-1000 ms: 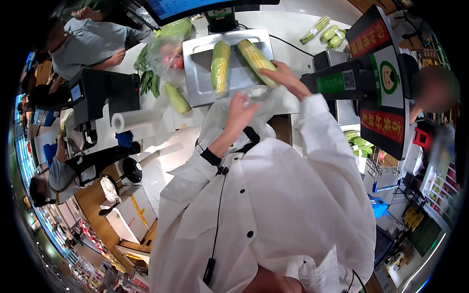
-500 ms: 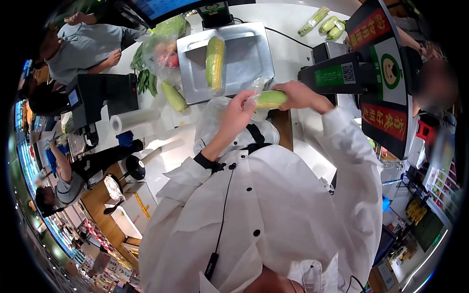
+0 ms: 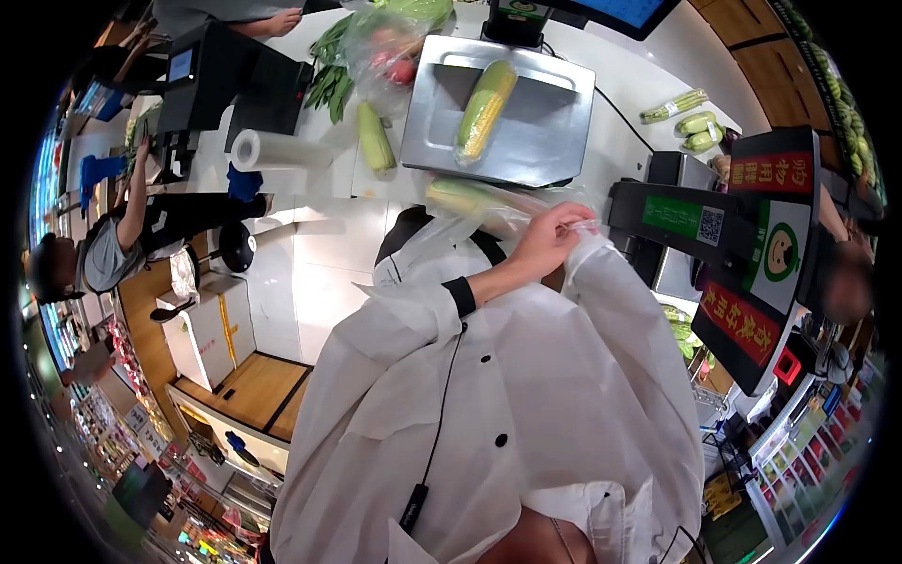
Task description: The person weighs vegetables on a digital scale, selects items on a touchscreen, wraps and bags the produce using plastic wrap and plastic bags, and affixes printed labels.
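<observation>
Step in hand, as I read it: bagging a corn cob. The cob (image 3: pixel 460 195) lies inside a clear bag (image 3: pixel 512 211) held off the near edge of the surface (image 3: pixel 310 226), just below the scale tray (image 3: pixel 554 141). One hand (image 3: pixel 545 246) shows, fingers pinched closed on the bag mouth; by the dark cuff it looks like the left. Right hand: hidden behind it or the sleeve, cannot tell its state. A second cob (image 3: pixel 486 97) rests on the tray, near its middle. A bag roll (image 3: pixel 277 150) lies at the surface's left edge.

Next move, judged: closing the mouth needs both hands, a twist or knot, cob kept low in the bag.
</observation>
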Action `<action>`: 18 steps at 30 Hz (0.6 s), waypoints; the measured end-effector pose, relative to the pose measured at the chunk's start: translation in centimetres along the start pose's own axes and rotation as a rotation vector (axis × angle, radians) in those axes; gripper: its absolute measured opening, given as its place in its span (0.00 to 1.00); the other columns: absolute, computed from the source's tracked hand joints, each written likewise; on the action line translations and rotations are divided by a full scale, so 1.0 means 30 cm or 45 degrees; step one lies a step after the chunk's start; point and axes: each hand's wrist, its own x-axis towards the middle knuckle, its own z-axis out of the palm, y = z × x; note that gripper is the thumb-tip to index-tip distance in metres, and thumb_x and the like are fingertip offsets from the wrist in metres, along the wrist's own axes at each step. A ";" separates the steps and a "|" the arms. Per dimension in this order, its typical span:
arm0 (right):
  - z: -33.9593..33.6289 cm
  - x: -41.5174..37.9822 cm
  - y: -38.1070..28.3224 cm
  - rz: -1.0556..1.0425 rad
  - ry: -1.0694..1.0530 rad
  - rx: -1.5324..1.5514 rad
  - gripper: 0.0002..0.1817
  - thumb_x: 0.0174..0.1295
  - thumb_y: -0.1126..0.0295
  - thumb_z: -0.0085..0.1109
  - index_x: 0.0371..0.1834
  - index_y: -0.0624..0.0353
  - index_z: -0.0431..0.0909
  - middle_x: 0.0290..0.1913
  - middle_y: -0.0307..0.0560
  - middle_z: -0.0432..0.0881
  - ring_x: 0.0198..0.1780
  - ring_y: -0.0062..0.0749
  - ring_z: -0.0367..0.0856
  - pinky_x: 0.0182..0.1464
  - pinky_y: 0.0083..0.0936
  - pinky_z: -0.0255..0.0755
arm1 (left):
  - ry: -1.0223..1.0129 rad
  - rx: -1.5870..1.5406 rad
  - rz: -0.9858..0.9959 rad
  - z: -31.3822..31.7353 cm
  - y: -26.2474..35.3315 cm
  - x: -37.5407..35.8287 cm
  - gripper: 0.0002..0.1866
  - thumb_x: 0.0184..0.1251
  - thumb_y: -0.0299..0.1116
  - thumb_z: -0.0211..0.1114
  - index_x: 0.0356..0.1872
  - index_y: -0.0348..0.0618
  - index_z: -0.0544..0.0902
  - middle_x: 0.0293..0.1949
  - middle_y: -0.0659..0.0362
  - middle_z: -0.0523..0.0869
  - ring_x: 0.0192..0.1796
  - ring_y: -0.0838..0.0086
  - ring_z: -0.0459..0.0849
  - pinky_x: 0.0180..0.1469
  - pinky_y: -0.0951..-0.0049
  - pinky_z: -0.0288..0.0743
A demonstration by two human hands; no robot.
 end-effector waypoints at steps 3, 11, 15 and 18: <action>0.045 0.007 0.005 0.017 0.096 0.008 0.20 0.58 0.56 0.60 0.48 0.58 0.81 0.44 0.49 0.83 0.50 0.35 0.80 0.55 0.30 0.70 | 0.003 0.069 0.053 -0.011 -0.009 0.012 0.16 0.64 0.15 0.51 0.53 0.34 0.74 0.51 0.57 0.81 0.52 0.79 0.79 0.52 0.80 0.71; 0.028 -0.019 0.034 0.014 0.139 0.306 0.18 0.65 0.57 0.55 0.46 0.59 0.82 0.44 0.47 0.84 0.51 0.30 0.79 0.56 0.27 0.69 | 0.144 -0.058 0.088 -0.074 0.079 -0.011 0.16 0.65 0.16 0.50 0.53 0.33 0.75 0.48 0.55 0.84 0.50 0.78 0.81 0.52 0.79 0.73; -0.446 -0.110 -0.204 -0.026 -0.374 0.446 0.19 0.69 0.57 0.51 0.44 0.63 0.82 0.44 0.49 0.83 0.47 0.29 0.81 0.51 0.26 0.73 | 0.300 -0.225 -0.007 -0.115 0.145 -0.033 0.17 0.64 0.17 0.49 0.53 0.32 0.75 0.49 0.54 0.84 0.50 0.78 0.81 0.51 0.78 0.73; -0.606 -0.012 -0.153 0.232 0.110 1.126 0.23 0.67 0.52 0.54 0.43 0.66 0.79 0.38 0.51 0.83 0.37 0.28 0.83 0.41 0.25 0.77 | 0.268 -0.261 -0.040 -0.115 0.144 -0.046 0.17 0.63 0.18 0.50 0.53 0.32 0.75 0.49 0.54 0.84 0.50 0.79 0.80 0.52 0.79 0.72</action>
